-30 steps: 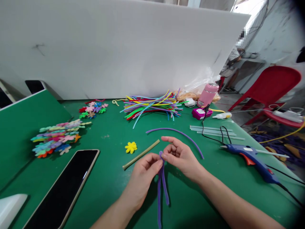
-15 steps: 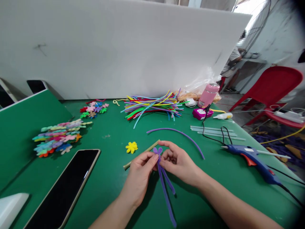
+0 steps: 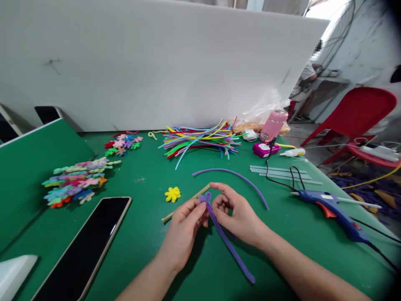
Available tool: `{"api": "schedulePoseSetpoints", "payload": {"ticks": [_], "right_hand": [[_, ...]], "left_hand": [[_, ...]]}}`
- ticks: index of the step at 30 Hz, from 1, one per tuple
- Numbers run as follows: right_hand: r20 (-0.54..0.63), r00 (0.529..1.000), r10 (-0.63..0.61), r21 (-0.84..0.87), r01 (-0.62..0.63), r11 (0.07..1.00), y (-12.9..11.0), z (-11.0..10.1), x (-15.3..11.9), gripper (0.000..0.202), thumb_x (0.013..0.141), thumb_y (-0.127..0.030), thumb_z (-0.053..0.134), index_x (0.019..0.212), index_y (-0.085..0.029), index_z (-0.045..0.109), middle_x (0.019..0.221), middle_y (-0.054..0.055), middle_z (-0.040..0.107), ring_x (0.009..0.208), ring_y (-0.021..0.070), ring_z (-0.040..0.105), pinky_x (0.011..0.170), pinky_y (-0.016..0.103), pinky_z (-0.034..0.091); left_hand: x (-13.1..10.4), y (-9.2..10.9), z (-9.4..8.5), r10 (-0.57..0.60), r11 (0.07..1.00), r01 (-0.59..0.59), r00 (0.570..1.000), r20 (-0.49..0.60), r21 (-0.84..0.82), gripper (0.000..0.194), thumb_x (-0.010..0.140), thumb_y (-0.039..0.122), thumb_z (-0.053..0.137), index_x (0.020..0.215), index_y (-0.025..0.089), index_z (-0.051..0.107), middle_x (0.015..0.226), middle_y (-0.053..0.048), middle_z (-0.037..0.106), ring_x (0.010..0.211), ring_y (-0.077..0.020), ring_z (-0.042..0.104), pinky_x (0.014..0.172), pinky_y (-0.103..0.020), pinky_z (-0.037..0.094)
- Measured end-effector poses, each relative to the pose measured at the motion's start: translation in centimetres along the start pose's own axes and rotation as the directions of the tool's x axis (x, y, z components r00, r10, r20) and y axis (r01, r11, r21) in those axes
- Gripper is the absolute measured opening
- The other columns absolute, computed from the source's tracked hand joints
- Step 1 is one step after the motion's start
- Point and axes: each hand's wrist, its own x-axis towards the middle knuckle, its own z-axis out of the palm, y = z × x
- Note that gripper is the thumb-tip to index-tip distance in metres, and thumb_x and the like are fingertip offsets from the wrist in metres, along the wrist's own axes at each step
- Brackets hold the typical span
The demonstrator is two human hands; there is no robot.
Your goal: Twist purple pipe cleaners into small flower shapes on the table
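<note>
A purple pipe cleaner (image 3: 233, 249) is bent into small loops at its upper end, with a long tail slanting down to the right. My left hand (image 3: 187, 228) pinches it just below the loops between thumb and forefinger. Close on the other side, my right hand (image 3: 233, 212) has its fingers curled against the pipe cleaner, partly hiding a second tail. Behind both hands lies a thin tan stick (image 3: 199, 193). A yellow pipe-cleaner flower (image 3: 173, 194) rests to the left of the stick. Beyond my right hand, a loose purple pipe cleaner (image 3: 233, 170) curves across the green table.
A heap of coloured pipe cleaners (image 3: 200, 140) lies at the back. Finished flowers (image 3: 75, 182) are piled at left, behind a phone (image 3: 89, 242). On the right are a blue glue gun (image 3: 332, 209), clear glue sticks (image 3: 278, 171), a purple power socket (image 3: 265, 149) and a pink bottle (image 3: 274, 125).
The purple pipe cleaner has turned in my fingers: its long tail has swung to the right, and the shorter tail is now mostly behind my right hand. The loops have shifted slightly left.
</note>
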Motion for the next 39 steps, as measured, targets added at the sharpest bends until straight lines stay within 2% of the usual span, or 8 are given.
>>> {"api": "schedulePoseSetpoints", "payload": {"ticks": [6, 11, 17, 21, 25, 32, 35, 39], "right_hand": [[-0.002, 1.0, 0.031, 0.034, -0.031, 0.999, -0.09, 0.0, 0.1, 0.047, 0.071, -0.01, 0.05, 0.116, -0.018, 0.041, 0.066, -0.004, 0.053, 0.054, 0.0087, 0.044, 0.051, 0.022, 0.036], [0.035, 0.997, 0.071, 0.188, -0.077, 0.979, -0.01, -0.09, 0.11, 0.047, 0.072, -0.015, 0.056, 0.115, -0.018, 0.04, 0.066, -0.004, 0.053, 0.054, 0.0087, 0.045, 0.05, 0.022, 0.034], [0.158, 0.979, 0.13, 0.472, -0.191, 0.861, 0.09, -0.12, 0.26, 0.053, 0.07, -0.027, 0.068, 0.114, -0.018, 0.04, 0.066, -0.005, 0.052, 0.062, 0.0096, 0.052, 0.063, 0.025, 0.038], [0.206, 0.965, 0.16, 0.553, -0.249, 0.795, -0.02, -0.1, 0.3, 0.057, 0.066, -0.029, 0.073, 0.113, -0.019, 0.042, 0.07, -0.003, 0.055, 0.065, 0.0104, 0.055, 0.067, 0.025, 0.038], [0.182, 0.972, 0.146, 0.521, -0.221, 0.824, -0.01, -0.07, 0.22, 0.055, 0.067, -0.03, 0.071, 0.113, -0.02, 0.041, 0.071, -0.003, 0.056, 0.065, 0.0112, 0.055, 0.066, 0.026, 0.039], [0.054, 0.996, 0.071, 0.242, -0.082, 0.967, 0.23, 0.22, 0.11, 0.049, 0.073, -0.02, 0.06, 0.117, -0.02, 0.038, 0.069, -0.004, 0.051, 0.059, 0.0094, 0.046, 0.057, 0.024, 0.036], [0.048, 0.997, 0.055, 0.164, -0.062, 0.985, 0.2, 0.35, 0.06, 0.049, 0.074, -0.015, 0.056, 0.119, -0.019, 0.037, 0.068, -0.005, 0.051, 0.057, 0.009, 0.044, 0.053, 0.023, 0.035], [0.044, 0.997, 0.057, 0.149, -0.063, 0.987, 0.2, 0.4, 0.0, 0.05, 0.073, -0.015, 0.056, 0.119, -0.02, 0.037, 0.066, -0.005, 0.051, 0.056, 0.0091, 0.044, 0.052, 0.022, 0.034]], "left_hand": [[0.07, 0.0, 0.02, 0.025, 0.999, -0.026, 1.0, -0.006, -0.047, 0.011, 0.073, 0.016, 0.058, 0.062, 0.014, 0.059, 0.061, 0.002, 0.053, 0.057, -0.0094, 0.044, 0.054, -0.021, 0.036], [0.08, 0.14, 0.06, 0.016, 0.999, -0.017, 1.0, -0.009, -0.036, 0.009, 0.072, 0.016, 0.06, 0.063, 0.015, 0.062, 0.058, 0.002, 0.054, 0.055, -0.0088, 0.043, 0.054, -0.021, 0.035], [-0.1, 0.25, -0.03, -0.034, 0.999, 0.034, 0.999, 0.022, -0.04, 0.011, 0.072, 0.02, 0.063, 0.079, 0.016, 0.07, 0.073, -0.004, 0.065, 0.067, -0.0125, 0.05, 0.064, -0.024, 0.038], [-0.18, 0.24, -0.04, -0.057, 0.996, 0.06, 0.997, 0.046, -0.063, 0.012, 0.07, 0.02, 0.064, 0.08, 0.016, 0.071, 0.073, -0.004, 0.066, 0.068, -0.0131, 0.052, 0.067, -0.025, 0.038], [-0.13, 0.3, -0.08, -0.049, 0.997, 0.051, 0.998, 0.04, -0.058, 0.012, 0.07, 0.02, 0.064, 0.078, 0.016, 0.071, 0.07, -0.004, 0.065, 0.065, -0.0124, 0.05, 0.062, -0.023, 0.037], [0.03, 0.07, -0.21, -0.03, 0.999, 0.031, 0.999, 0.036, -0.043, 0.011, 0.073, 0.023, 0.062, 0.076, 0.016, 0.07, 0.066, -0.002, 0.06, 0.063, -0.0117, 0.048, 0.062, -0.023, 0.037], [0.08, -0.08, -0.27, -0.011, 0.999, 0.011, 1.0, 0.008, -0.047, 0.006, 0.072, 0.02, 0.064, 0.073, 0.016, 0.068, 0.064, 0.001, 0.057, 0.061, -0.01, 0.046, 0.061, -0.022, 0.037], [0.16, -0.1, -0.37, 0.004, 0.999, -0.005, 1.0, -0.024, -0.034, 0.006, 0.07, 0.02, 0.066, 0.068, 0.015, 0.067, 0.059, 0.001, 0.055, 0.059, -0.0102, 0.046, 0.06, -0.022, 0.037]]}}
